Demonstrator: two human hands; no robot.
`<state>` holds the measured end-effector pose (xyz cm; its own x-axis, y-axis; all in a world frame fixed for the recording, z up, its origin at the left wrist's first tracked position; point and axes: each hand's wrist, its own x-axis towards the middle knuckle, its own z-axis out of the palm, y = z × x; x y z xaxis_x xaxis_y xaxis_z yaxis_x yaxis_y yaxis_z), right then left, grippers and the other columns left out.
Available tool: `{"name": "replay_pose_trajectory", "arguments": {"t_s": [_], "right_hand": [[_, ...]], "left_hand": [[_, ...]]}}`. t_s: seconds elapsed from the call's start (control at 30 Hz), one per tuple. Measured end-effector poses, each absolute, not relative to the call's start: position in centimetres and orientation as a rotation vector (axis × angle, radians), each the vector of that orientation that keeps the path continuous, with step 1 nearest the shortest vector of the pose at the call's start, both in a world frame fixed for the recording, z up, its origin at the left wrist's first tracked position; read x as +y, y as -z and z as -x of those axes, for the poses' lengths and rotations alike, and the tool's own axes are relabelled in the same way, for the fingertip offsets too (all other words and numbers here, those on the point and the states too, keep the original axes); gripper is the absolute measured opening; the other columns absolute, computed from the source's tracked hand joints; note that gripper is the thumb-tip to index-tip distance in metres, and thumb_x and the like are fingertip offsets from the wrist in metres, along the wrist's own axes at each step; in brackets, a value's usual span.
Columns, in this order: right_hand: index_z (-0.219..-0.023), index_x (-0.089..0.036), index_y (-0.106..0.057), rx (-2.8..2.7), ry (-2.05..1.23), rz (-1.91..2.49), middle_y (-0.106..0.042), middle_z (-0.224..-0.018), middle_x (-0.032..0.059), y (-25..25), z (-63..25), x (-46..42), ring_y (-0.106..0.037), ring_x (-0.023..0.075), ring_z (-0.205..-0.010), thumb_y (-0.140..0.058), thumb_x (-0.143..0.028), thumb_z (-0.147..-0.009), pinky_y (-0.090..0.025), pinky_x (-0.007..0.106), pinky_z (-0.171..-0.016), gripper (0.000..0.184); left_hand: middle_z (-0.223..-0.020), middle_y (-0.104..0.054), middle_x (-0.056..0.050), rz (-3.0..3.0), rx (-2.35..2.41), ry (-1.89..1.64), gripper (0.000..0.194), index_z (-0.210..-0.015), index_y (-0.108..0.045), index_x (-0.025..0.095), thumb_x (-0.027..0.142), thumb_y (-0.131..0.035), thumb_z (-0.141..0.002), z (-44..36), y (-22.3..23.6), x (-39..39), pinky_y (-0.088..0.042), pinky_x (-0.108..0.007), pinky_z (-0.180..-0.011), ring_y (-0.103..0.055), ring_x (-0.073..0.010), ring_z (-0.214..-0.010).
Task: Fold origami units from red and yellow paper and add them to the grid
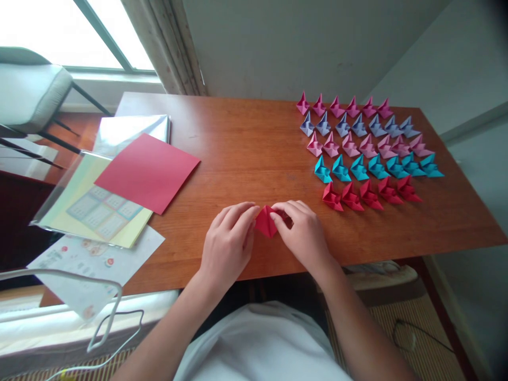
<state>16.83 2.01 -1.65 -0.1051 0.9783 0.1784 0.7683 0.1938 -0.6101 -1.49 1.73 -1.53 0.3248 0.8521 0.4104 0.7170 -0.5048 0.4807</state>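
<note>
Between my two hands, close to the table's front edge, is a small folded piece of red origami paper (266, 222). It has a diamond shape with a crease down its middle. The fingers of my left hand (229, 238) pinch its left corner. On the other side, my right hand (299, 233) grips the right corner between thumb and fingers. Just beyond my right hand stands a row of red folded paper boats (371, 196). Behind it are rows of turquoise boats (378, 167), light pink boats (367, 146), lilac boats (359, 126) and magenta boats (353, 108).
A red paper sheet (146, 172) lies over a clear packet of yellow paper (130, 233) and a silvery packet (135, 127) on the left. Under them a printed sheet (99, 270) overhangs the wooden table (238, 153). A white cable (115, 312) hangs at lower left.
</note>
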Motion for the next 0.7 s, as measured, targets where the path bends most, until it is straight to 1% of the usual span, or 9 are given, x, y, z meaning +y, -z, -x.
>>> {"name": "replay_pose_trajectory", "arguments": {"t_s": [0.13, 0.27, 0.37, 0.43, 0.53, 0.7], "right_hand": [[-0.093, -0.021, -0.069, -1.954, -0.368, 1.705, -0.072, -0.094, 0.0064, 1.9, -16.6, 2.0, -0.061, 0.0254, -0.091, -0.061, -0.02, -0.094, -0.048, 0.037, -0.084, 0.008], [-0.09, -0.021, -0.069, -1.968, -0.361, 1.732, -0.07, -0.092, 0.0065, 2.1, -16.5, 2.1, -0.06, 0.0253, -0.09, -0.063, -0.023, -0.094, -0.049, 0.037, -0.083, 0.008], [-0.097, -0.02, -0.069, -1.995, -0.38, 1.71, -0.069, -0.094, 0.0069, 2.2, -16.8, 2.2, -0.061, 0.0254, -0.094, -0.063, -0.023, -0.094, -0.05, 0.038, -0.086, 0.007], [-0.104, -0.02, -0.069, -2.016, -0.401, 1.663, -0.068, -0.098, 0.0073, 2.0, -17.1, 2.1, -0.061, 0.0252, -0.097, -0.062, -0.021, -0.094, -0.051, 0.038, -0.09, 0.011], [-0.109, -0.021, -0.068, -2.069, -0.483, 1.541, -0.068, -0.106, 0.0071, 1.5, -17.9, 1.8, -0.06, 0.0241, -0.102, -0.063, -0.018, -0.094, -0.052, 0.039, -0.094, 0.016], [-0.117, -0.023, -0.066, -2.202, -0.546, 1.435, -0.064, -0.12, 0.0079, 0.7, -19.1, 1.2, -0.057, 0.0254, -0.111, -0.073, -0.022, -0.088, -0.052, 0.04, -0.098, 0.03]], "left_hand": [[-0.122, -0.07, -0.012, -2.527, 1.278, -0.888, 0.031, -0.119, -0.066, 0.015, 0.005, -0.053, -0.092, 1.8, 2.0, 1.4, -0.055, -0.037, -0.096, -0.065, -0.0238, -0.11], [-0.125, -0.07, -0.011, -2.646, 1.126, -0.769, 0.03, -0.121, -0.064, 0.014, 0.007, -0.052, -0.095, 1.9, 2.2, 1.5, -0.055, -0.039, -0.095, -0.064, -0.0249, -0.111], [-0.123, -0.071, -0.01, -2.686, 1.091, -0.646, 0.028, -0.12, -0.065, 0.014, 0.01, -0.052, -0.096, 1.9, 2.2, 1.9, -0.055, -0.04, -0.092, -0.064, -0.0247, -0.106], [-0.121, -0.071, -0.01, -2.678, 1.084, -0.614, 0.027, -0.119, -0.065, 0.014, 0.011, -0.051, -0.097, 2.0, 2.1, 2.1, -0.054, -0.039, -0.091, -0.064, -0.024, -0.104], [-0.12, -0.071, -0.009, -2.646, 1.085, -0.605, 0.025, -0.118, -0.066, 0.015, 0.013, -0.051, -0.097, 2.0, 2.0, 2.4, -0.054, -0.039, -0.09, -0.063, -0.0234, -0.102], [-0.118, -0.072, -0.007, -2.534, 1.119, -0.667, 0.025, -0.116, -0.067, 0.017, 0.013, -0.052, -0.097, 1.9, 2.0, 2.8, -0.052, -0.038, -0.092, -0.063, -0.0222, -0.1]]}}
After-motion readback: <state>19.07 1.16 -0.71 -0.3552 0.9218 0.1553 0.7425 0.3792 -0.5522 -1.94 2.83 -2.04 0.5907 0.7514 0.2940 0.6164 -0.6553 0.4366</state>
